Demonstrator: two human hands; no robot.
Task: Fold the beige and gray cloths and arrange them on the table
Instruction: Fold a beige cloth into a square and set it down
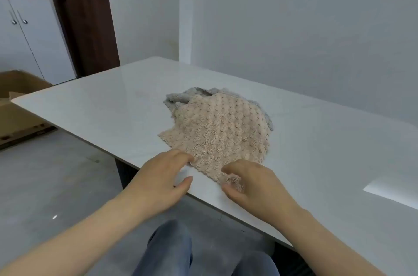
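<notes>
**Handling the beige knobbly fleece cloth (pixel 217 131) at its near edge**

The beige cloth is lying spread and rumpled on the white glossy tabletop (pixel 101 103), reaching close to the edge nearest me. It is covering most of the gray fleece cloth (pixel 178 97), which is showing only as a crumpled border along the far and right sides.

My right hand (pixel 253 187) is curling round the cloth's near corner. The ruffled tip of the corner is sitting between my thumb and my bent fingers (pixel 227 191), which are closing narrowly on it.

My left hand (pixel 158 183) is resting at the cloth's near left edge. Its fingers are lying loosely extended, with one fingertip (pixel 190 158) touching the hem. The thumb is standing well apart from them over the tabletop's edge, and this hand is gripping nothing.

My knees in blue jeans (pixel 169 246) are showing below, just short of the tabletop. To the left, a brown cardboard box (pixel 15 103) is standing open on the gray floor (pixel 56 174). Behind it, a white two-door cabinet (pixel 29 38) is standing beside a dark brown wooden door frame (pixel 88 15). A plain pale wall (pixel 294 15) is running behind the tabletop.
</notes>
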